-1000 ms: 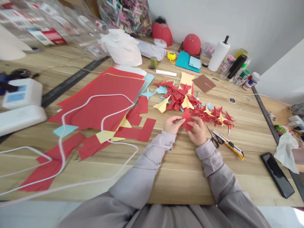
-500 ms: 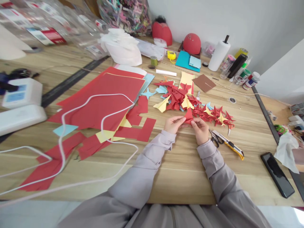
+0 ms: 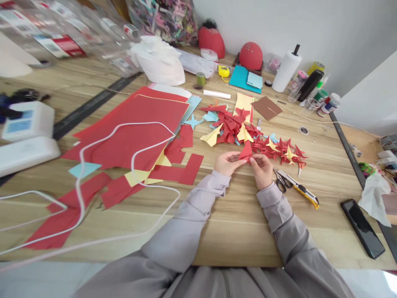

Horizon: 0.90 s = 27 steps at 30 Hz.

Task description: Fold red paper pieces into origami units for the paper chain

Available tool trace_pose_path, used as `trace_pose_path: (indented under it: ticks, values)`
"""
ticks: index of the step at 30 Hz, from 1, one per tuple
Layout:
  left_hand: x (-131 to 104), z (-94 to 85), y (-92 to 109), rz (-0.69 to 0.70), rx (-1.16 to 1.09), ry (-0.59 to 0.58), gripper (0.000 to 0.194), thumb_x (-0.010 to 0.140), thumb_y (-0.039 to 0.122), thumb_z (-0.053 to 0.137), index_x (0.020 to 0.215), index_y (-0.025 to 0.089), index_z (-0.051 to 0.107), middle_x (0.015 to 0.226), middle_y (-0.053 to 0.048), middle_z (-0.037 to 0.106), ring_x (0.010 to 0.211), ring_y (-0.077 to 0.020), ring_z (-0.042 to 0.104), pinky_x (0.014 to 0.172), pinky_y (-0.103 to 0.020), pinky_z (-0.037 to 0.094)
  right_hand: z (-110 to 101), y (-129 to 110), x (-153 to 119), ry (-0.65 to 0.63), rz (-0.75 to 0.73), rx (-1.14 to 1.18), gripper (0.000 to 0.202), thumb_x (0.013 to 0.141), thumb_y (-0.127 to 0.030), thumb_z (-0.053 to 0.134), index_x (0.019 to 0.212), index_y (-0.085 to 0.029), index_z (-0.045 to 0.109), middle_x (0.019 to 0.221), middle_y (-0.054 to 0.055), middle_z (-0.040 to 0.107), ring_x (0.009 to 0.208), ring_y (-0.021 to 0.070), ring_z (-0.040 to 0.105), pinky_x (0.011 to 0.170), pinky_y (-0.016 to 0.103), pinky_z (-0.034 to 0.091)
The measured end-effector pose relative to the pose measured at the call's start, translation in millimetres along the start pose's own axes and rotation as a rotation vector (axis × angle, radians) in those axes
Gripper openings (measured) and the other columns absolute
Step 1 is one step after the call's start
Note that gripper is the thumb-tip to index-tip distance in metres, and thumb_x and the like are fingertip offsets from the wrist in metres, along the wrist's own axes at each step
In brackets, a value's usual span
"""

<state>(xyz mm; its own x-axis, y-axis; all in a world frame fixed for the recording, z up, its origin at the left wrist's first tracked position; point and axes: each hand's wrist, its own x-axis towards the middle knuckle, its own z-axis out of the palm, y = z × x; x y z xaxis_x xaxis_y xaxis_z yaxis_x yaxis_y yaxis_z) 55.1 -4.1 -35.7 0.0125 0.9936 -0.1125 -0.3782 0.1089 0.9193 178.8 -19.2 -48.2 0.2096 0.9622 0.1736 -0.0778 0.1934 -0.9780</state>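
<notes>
A small folded piece of red paper point(image 3: 246, 151) with a pointed top is held between both hands, above the wooden table. My left hand point(image 3: 227, 163) pinches its left side and lower edge with thumb and fingers. On the right side, my right hand point(image 3: 261, 169) grips the lower corner between thumb and forefinger. Just beyond the hands lies a pile of folded red, yellow and blue paper shapes point(image 3: 231, 124). Folded red stars point(image 3: 281, 149) continue the pile to the right.
Large red sheets point(image 3: 139, 128) and a white cable point(image 3: 133, 165) cover the left side. Black scissors point(image 3: 281, 182) and a yellow cutter point(image 3: 302, 190) lie right of my right hand. A phone point(image 3: 362, 228) rests farther right. Tape, bottles and blue paper point(image 3: 242, 78) stand or lie behind.
The fingers of my left hand have shifted slightly along the red paper, and its thumb now lies lower. More of the paper shows. My right hand has barely moved.
</notes>
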Motion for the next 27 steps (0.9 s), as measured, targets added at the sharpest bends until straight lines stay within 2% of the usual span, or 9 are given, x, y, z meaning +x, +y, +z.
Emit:
trace_pose_path:
  ticks: [5,9,13,22,27]
  values:
    - [1.9,-0.2,-2.4,-0.031,-0.075,0.053,0.048,0.035,0.025,0.081,0.077,0.009,0.064,0.071,-0.008,0.07,0.065,-0.0204,0.065,0.065,-0.036,0.055,1.9,-1.0,0.1,-0.024,0.027,0.053,0.026,0.066,-0.029,0.067,0.088,-0.02,0.056,0.076,0.001,0.062,0.069,0.0132,0.059,0.064,0.028,0.05]
    - [1.8,-0.2,-0.6,-0.065,-0.071,0.063,0.045,0.036,0.024,0.081,0.075,0.009,0.064,0.067,-0.007,0.07,0.06,-0.0187,0.065,0.058,-0.033,0.056,2.1,-0.9,-0.1,-0.018,0.047,0.019,0.018,0.067,-0.03,0.066,0.079,-0.018,0.061,0.074,0.002,0.064,0.065,0.0125,0.059,0.063,0.029,0.05]
    - [1.0,-0.8,2.1,-0.084,-0.066,0.067,0.043,0.037,0.023,0.081,0.074,0.008,0.064,0.064,-0.006,0.069,0.057,-0.0169,0.064,0.053,-0.029,0.055,2.3,-2.0,-0.3,-0.015,0.07,0.015,0.018,0.065,-0.03,0.067,0.078,-0.017,0.063,0.073,0.002,0.066,0.064,0.0127,0.059,0.062,0.029,0.05]
    - [1.4,-1.2,2.8,-0.108,-0.099,0.048,0.045,0.037,0.021,0.081,0.077,0.008,0.064,0.066,-0.006,0.069,0.058,-0.0162,0.064,0.053,-0.027,0.054,2.0,-2.2,-0.4,-0.014,0.059,-0.009,0.017,0.065,-0.031,0.067,0.075,-0.018,0.064,0.072,0.002,0.067,0.062,0.0129,0.059,0.061,0.029,0.05]
    - [1.2,-0.7,3.4,-0.097,-0.099,0.078,0.039,0.037,0.021,0.08,0.07,0.008,0.063,0.059,-0.004,0.067,0.049,-0.013,0.061,0.051,-0.026,0.053,1.6,-3.5,0.1,-0.023,0.055,0.016,0.014,0.066,-0.03,0.067,0.075,-0.019,0.064,0.07,0.0,0.066,0.059,0.0113,0.057,0.06,0.028,0.049]
